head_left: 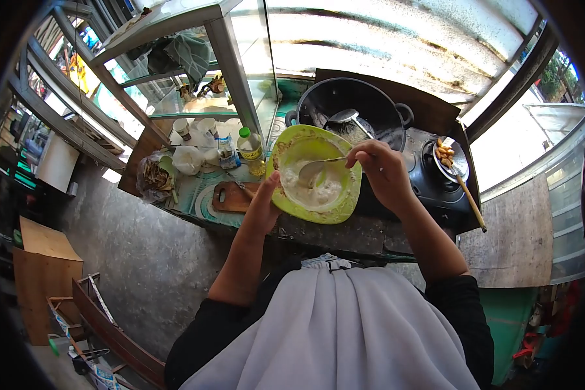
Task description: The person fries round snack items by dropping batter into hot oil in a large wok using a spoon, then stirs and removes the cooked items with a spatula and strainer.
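A yellow-green bowl [342,207] with a pale, wet mixture inside is tilted toward the camera. My left hand [264,203] grips its left rim, fingers mostly hidden beneath it. My right hand [378,167] pinches the handle of a metal spoon [313,170], whose head rests in the mixture. Behind the bowl stands a large black wok [318,97] with a slotted metal ladle [342,116] in it. Just left of the bowl is a bottle of yellow oil [251,154] with a green cap.
On the right burner, a strainer [458,159] holds brown fried pieces, its wooden handle jutting forward. A wooden board [231,197], cups [182,129] and plastic bags [187,160] lie left. A glass cabinet [231,71] rises behind. A wooden bench [114,331] stands lower left.
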Demonstrator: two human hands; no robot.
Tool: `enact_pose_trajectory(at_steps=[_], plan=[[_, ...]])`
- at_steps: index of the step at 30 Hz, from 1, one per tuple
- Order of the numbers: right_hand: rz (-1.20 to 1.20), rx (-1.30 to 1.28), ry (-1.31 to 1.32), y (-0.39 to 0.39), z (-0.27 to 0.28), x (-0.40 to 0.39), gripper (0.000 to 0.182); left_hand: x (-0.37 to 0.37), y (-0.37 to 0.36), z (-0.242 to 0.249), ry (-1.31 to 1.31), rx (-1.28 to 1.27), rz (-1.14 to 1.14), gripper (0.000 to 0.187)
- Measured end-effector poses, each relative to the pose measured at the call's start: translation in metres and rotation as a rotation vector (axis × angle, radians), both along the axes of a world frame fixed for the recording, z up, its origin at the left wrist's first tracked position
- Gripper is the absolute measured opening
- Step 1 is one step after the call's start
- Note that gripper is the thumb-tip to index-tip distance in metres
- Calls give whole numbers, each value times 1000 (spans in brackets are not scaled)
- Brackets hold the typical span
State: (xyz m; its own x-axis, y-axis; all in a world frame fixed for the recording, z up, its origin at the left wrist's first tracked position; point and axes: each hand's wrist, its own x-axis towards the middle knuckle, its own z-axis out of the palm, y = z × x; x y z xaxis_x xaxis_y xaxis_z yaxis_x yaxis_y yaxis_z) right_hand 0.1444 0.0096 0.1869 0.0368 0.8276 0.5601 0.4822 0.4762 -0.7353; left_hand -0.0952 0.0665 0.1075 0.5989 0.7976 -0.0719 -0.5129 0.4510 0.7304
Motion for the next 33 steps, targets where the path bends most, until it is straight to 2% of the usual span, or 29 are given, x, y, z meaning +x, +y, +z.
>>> enact_pose_trajectory(at_steps=[2, 3, 6, 9, 12, 13, 19, 23, 27, 30, 31, 33], plan=[[-113, 301, -470, -7, 19, 7, 8, 2, 4, 4, -76, -9, -12, 50], [-162, 312, -469, -9, 18, 10, 6, 4, 7, 5, -71, 32, -15, 51], [-216, 230, -168, -10, 2, 22, 7, 13, 10, 12, -65, 117, -51, 53], [-243, 241, -229, -13, -4, 38, 9, 33, 7, 25, -55, 109, -110, 57], [-66, -80, 325, -17, -5, 48, 17, 52, 5, 27, -14, 106, -110, 60], [-33, -103, 320, -14, -11, 61, 26, 59, 4, 29, -15, 103, -98, 60], [30, -331, 358, -27, -8, 97, 27, 96, -13, 32, 54, 46, -81, 61], [-10, -252, 548, -29, -7, 120, 27, 115, -24, 30, 117, 71, -56, 63], [-18, -120, 447, -40, 10, 135, 28, 126, -37, 27, 36, 35, -14, 60], [-33, 11, 257, -54, 12, 137, 27, 130, -46, 27, 2, 26, 62, 57], [-54, 37, 250, -60, 12, 134, 22, 130, -49, 26, -15, 21, 83, 57], [-25, 185, -26, -63, 6, 144, 18, 128, -54, 23, -42, 23, 109, 56]])
